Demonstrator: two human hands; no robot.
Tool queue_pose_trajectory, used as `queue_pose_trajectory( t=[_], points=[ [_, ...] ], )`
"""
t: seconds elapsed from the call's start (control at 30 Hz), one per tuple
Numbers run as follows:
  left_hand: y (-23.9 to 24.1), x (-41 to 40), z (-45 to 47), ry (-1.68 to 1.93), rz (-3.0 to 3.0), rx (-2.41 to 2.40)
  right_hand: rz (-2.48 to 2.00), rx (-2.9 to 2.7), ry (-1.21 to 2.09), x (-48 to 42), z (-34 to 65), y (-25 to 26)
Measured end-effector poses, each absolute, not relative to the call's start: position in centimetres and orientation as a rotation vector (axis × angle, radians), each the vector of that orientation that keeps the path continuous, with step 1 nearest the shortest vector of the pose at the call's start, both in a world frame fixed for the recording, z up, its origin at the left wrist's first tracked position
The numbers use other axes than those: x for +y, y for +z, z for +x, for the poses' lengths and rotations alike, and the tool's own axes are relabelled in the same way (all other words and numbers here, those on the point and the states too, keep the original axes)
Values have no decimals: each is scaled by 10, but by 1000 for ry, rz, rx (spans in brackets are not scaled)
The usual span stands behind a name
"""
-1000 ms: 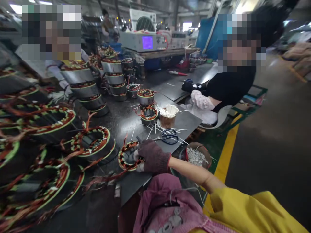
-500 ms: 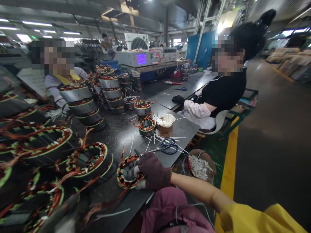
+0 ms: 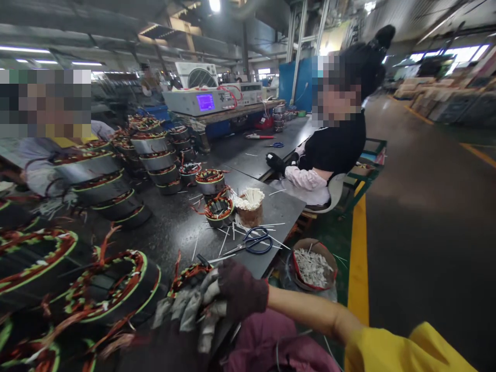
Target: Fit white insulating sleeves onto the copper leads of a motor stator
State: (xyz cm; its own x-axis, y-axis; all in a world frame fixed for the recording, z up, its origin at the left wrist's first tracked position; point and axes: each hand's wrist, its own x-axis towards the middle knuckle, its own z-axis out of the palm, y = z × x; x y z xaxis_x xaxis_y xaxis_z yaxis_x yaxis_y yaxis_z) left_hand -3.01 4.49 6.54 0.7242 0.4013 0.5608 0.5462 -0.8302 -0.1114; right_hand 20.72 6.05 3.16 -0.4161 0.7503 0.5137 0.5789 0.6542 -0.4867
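Observation:
In the head view, a small motor stator point(image 3: 190, 275) with orange-brown copper windings lies at the bench's near edge, mostly covered by my hands. My left hand point(image 3: 180, 323), in a dark glove with worn grey fingertips, reaches over its near side, fingers stretched and somewhat apart. From the right, my right hand point(image 3: 234, 289), gloved alike, has its fingers curled at the stator's right rim, close against the left fingers. Exact contact under the fingers is hidden. Just beyond lie dark-handled scissors point(image 3: 258, 241) and loose white strips point(image 3: 223, 242).
Larger stators point(image 3: 112, 287) crowd the left, with stator stacks point(image 3: 155, 157) behind. A tub of white sticks point(image 3: 250, 209) stands beside small stators point(image 3: 219, 209). Below the bench edge is a bin of white scraps point(image 3: 313, 266). A co-worker point(image 3: 333, 139) sits at right, another person point(image 3: 58, 139) at left.
My left hand has come in from the lower left and now lies over the small stator. My right hand stays at its rim. The camera view has shifted right.

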Motion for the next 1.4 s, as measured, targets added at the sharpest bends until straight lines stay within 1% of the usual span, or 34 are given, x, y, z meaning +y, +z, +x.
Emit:
queue_pose_trajectory(
  t=[0.07, 0.13, 0.2, 0.27, 0.4, 0.57, 0.7, 0.93, 1.03, 1.2, 1.3, 1.4],
  points=[
    [56, 62, -33, -668, -2659, -770, -1024, -1877, 339, 60, 229, 26],
    [51, 70, -36, -654, -2679, -822, -1202, -1477, 239, 67, 259, 23],
    [45, 72, -37, -754, -2671, -801, -1400, -1118, 73, 82, 293, 24],
    [38, 71, -35, -893, -2643, -786, -1563, -915, -36, 102, 323, 27],
    [29, 67, -26, -1069, -2590, -926, -1645, -950, -72, 126, 350, 31],
    [47, 51, -13, -1014, -2485, -1035, -1547, -942, -142, 120, 350, 28],
    [59, 40, -5, -1017, -2462, -1133, -1460, -977, -125, 117, 351, 25],
    [50, 25, 4, -1292, -2471, -1283, -1334, -798, -79, 104, 348, 29],
    [46, 25, 9, -1282, -2435, -1308, -1249, -857, -18, 87, 338, 40],
    [40, 32, 23, -1208, -2295, -1359, -1073, -1282, 215, 43, 303, 61],
    [44, 32, 28, -1108, -2306, -1414, -933, -1541, 486, 14, 285, 69],
    [49, 29, 26, -981, -2420, -1466, -802, -1669, 852, -9, 278, 69]
  ],
)
